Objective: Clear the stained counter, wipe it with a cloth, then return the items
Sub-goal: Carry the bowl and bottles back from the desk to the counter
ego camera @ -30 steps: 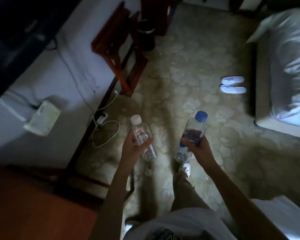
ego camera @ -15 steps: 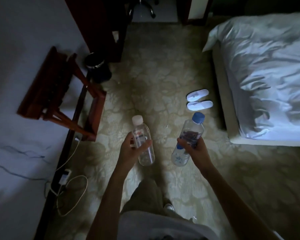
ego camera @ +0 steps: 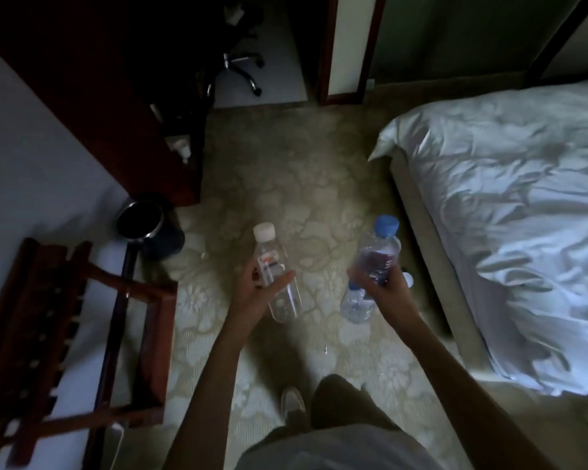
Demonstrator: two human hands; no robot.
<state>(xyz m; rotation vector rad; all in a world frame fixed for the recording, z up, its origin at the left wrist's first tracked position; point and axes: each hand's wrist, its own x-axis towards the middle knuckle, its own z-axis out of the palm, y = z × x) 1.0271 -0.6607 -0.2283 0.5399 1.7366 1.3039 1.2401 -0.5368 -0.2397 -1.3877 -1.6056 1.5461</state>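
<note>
Clear plastic fills both grips. My left hand (ego camera: 257, 293) is wrapped around the middle of a bottle (ego camera: 277, 276) with a white cap, thumb across the front over a red-and-white label, fingers curled behind; the bottle leans cap-away from me, its ribbed base poking out below the palm. My right hand (ego camera: 384, 290) is closed around a second bottle (ego camera: 370, 266), blue cap and dark blue label, tilted with its cap up and to the right; its crinkled lower end sticks out to the left of the fingers. Both bottles hang in the air over the floor, near each other but apart.

Both forearms reach forward from the bottom edge, bare, elbows out of frame, wrists roughly level.

Below them lies a pale carpet (ego camera: 286, 184) with a raised floral pattern. One shoe (ego camera: 292, 401) and a trouser leg show under the arms. At left, a dark red wooden rack (ego camera: 48, 351) with slats stands against a white wall, cut off by the frame edge. Beyond it sits a round dark bin (ego camera: 146, 222), metal-rimmed. At right, a bed (ego camera: 506, 215) with rumpled white satin-like sheets runs out of frame. A chair base (ego camera: 241, 69) on castors shows at the top, dim. The room is dark; label print is unreadable, and no counter is visible.
</note>
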